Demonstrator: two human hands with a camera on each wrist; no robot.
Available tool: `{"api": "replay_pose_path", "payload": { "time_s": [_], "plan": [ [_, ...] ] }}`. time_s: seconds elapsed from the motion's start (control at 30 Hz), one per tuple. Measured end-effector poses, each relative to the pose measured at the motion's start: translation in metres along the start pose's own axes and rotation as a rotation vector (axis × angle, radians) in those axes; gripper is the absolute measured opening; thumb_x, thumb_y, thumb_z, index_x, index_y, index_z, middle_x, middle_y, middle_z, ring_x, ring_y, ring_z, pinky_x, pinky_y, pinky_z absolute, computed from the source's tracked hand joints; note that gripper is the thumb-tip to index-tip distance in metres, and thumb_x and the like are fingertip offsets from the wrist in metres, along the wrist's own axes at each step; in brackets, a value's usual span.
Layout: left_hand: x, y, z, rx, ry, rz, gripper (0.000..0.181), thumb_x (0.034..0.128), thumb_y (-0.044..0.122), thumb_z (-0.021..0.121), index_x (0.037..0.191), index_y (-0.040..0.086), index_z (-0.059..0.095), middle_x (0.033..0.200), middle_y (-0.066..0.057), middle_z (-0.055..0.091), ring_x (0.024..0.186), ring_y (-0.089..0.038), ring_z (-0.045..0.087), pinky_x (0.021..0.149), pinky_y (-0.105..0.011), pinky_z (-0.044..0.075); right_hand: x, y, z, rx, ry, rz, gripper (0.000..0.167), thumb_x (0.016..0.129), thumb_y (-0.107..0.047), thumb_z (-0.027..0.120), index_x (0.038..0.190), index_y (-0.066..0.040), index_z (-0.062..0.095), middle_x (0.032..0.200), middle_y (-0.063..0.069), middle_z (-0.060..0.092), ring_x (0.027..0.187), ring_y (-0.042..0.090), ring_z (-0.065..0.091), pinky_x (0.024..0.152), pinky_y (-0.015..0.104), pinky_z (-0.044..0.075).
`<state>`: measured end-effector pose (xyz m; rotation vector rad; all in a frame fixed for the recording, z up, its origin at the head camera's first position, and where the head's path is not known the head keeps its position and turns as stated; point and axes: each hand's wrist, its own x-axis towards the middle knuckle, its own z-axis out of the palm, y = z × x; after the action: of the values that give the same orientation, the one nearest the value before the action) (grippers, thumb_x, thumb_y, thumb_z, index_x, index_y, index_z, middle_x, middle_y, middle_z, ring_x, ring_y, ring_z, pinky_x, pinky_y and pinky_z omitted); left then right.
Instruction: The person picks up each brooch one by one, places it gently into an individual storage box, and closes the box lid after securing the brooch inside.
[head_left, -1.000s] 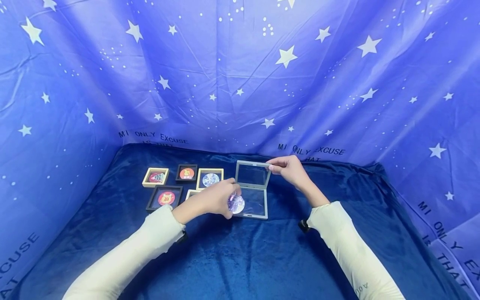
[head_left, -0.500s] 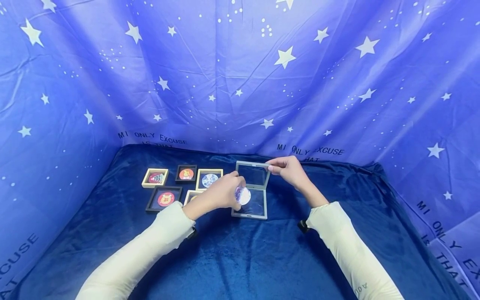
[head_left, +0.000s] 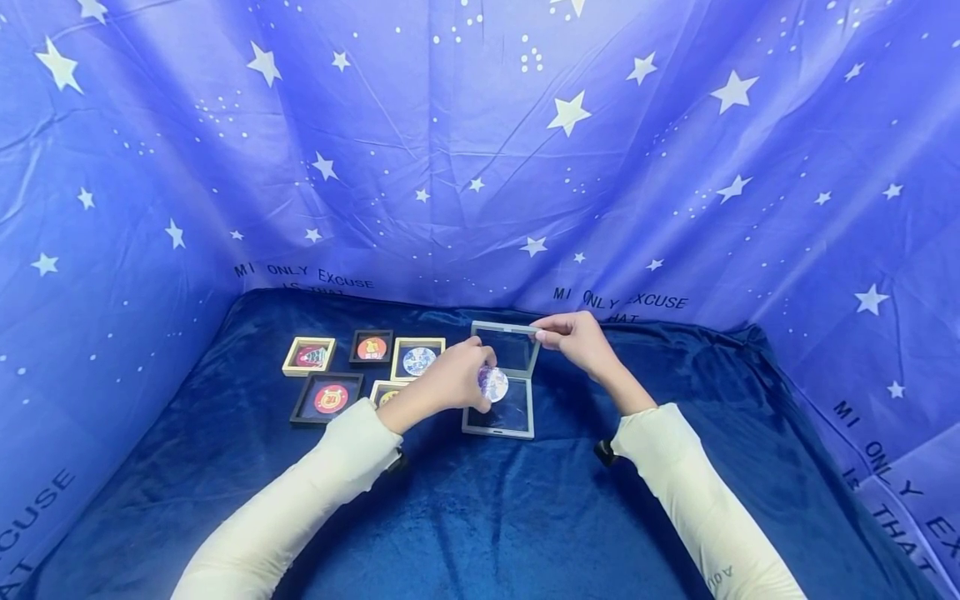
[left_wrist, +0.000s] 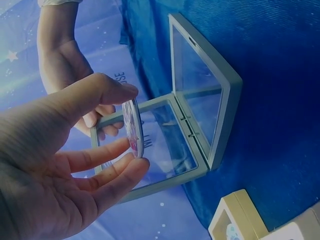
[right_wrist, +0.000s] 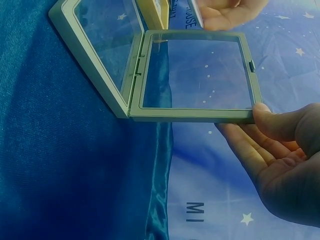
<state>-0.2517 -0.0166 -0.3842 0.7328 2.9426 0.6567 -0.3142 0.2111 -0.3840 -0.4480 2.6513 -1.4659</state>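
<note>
My left hand (head_left: 453,377) pinches a round, shiny purple-and-white badge (head_left: 495,385) by its edges, between thumb and fingertips. In the left wrist view the badge (left_wrist: 132,128) is seen nearly edge-on. It is held above a grey hinged display frame (head_left: 498,433) with clear film panes. One half of this frame lies on the cloth and the other stands raised at the hinge. By the upper right corner of the raised half, my right hand (head_left: 581,342) grips the rim, thumb on one face and fingers behind, as the right wrist view shows on the frame (right_wrist: 192,115).
Left of the grey frame lie several smaller frames with round badges inside: a cream one (head_left: 285,367), a black one (head_left: 354,358), another cream one (head_left: 442,343) and a larger black one (head_left: 298,412). A further cream frame (head_left: 373,398) is partly hidden by the left arm. Dark blue cloth (head_left: 480,517) covers the surface.
My left hand has carried the badge right and slightly away from me, from the left edge of the grey frame to over its middle. The right hand keeps its grip on the raised half.
</note>
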Motion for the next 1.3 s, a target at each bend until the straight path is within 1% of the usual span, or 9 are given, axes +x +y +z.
{"api": "replay_pose_path", "payload": {
  "time_s": [0.33, 0.47, 0.63, 0.83, 1.0, 1.13, 1.3],
  "plan": [
    [0.008, 0.004, 0.005, -0.014, 0.024, -0.003, 0.054, 0.0652, 0.016, 0.094, 0.111, 0.002, 0.07, 0.106, -0.012, 0.063, 0.089, -0.024, 0.061, 0.085, -0.039, 0.055, 0.001, 0.001, 0.0, 0.003, 0.006, -0.014, 0.023, 0.099, -0.004, 0.064, 0.118, 0.006, 0.072, 0.115, 0.025, 0.073, 0.108, 0.036, 0.072, 0.091, 0.04, 0.059],
    [0.009, 0.004, 0.009, -0.018, 0.022, -0.006, 0.053, 0.0655, 0.015, 0.094, 0.111, 0.002, 0.07, 0.105, -0.012, 0.063, 0.089, -0.024, 0.061, 0.084, -0.039, 0.055, 0.001, 0.001, 0.001, 0.002, 0.005, 0.0, 0.023, 0.099, -0.004, 0.064, 0.119, 0.006, 0.072, 0.117, 0.025, 0.072, 0.109, 0.036, 0.071, 0.092, 0.04, 0.058],
    [0.012, 0.002, 0.015, -0.002, 0.023, -0.005, 0.053, 0.0648, 0.018, 0.094, 0.11, 0.003, 0.07, 0.104, -0.011, 0.063, 0.087, -0.023, 0.061, 0.083, -0.037, 0.055, 0.001, 0.0, 0.001, 0.001, 0.011, 0.012, 0.024, 0.099, -0.005, 0.064, 0.119, 0.006, 0.072, 0.118, 0.025, 0.072, 0.11, 0.037, 0.071, 0.093, 0.042, 0.058],
    [0.014, 0.001, 0.022, 0.013, 0.035, -0.007, 0.053, 0.0629, 0.018, 0.094, 0.108, 0.004, 0.07, 0.102, -0.01, 0.063, 0.086, -0.022, 0.061, 0.081, -0.035, 0.055, 0.001, 0.001, 0.001, -0.004, 0.012, 0.013, 0.025, 0.1, -0.005, 0.063, 0.12, 0.007, 0.071, 0.117, 0.026, 0.072, 0.11, 0.038, 0.071, 0.094, 0.043, 0.057],
    [0.015, 0.0, 0.026, 0.008, 0.038, -0.012, 0.053, 0.0622, 0.017, 0.094, 0.107, 0.004, 0.07, 0.102, -0.01, 0.063, 0.085, -0.022, 0.062, 0.08, -0.035, 0.055, -0.001, 0.0, 0.001, 0.0, 0.007, 0.012, 0.025, 0.1, -0.005, 0.063, 0.12, 0.007, 0.071, 0.118, 0.027, 0.072, 0.111, 0.039, 0.07, 0.094, 0.043, 0.057],
    [0.016, -0.001, 0.028, 0.004, 0.022, -0.025, 0.053, 0.0627, 0.016, 0.094, 0.108, 0.003, 0.07, 0.103, -0.011, 0.063, 0.086, -0.023, 0.062, 0.082, -0.036, 0.055, 0.0, 0.0, 0.001, -0.003, 0.007, 0.012, 0.025, 0.1, -0.005, 0.063, 0.121, 0.007, 0.07, 0.118, 0.027, 0.072, 0.111, 0.039, 0.07, 0.094, 0.043, 0.057],
    [0.017, -0.001, 0.031, 0.0, 0.005, -0.027, 0.051, 0.0634, 0.014, 0.094, 0.108, 0.002, 0.071, 0.104, -0.012, 0.063, 0.087, -0.024, 0.063, 0.082, -0.036, 0.055, -0.001, 0.001, 0.001, -0.005, 0.005, 0.02, 0.025, 0.1, -0.006, 0.063, 0.121, 0.005, 0.071, 0.119, 0.025, 0.072, 0.112, 0.038, 0.07, 0.094, 0.043, 0.057]
  ]
}}
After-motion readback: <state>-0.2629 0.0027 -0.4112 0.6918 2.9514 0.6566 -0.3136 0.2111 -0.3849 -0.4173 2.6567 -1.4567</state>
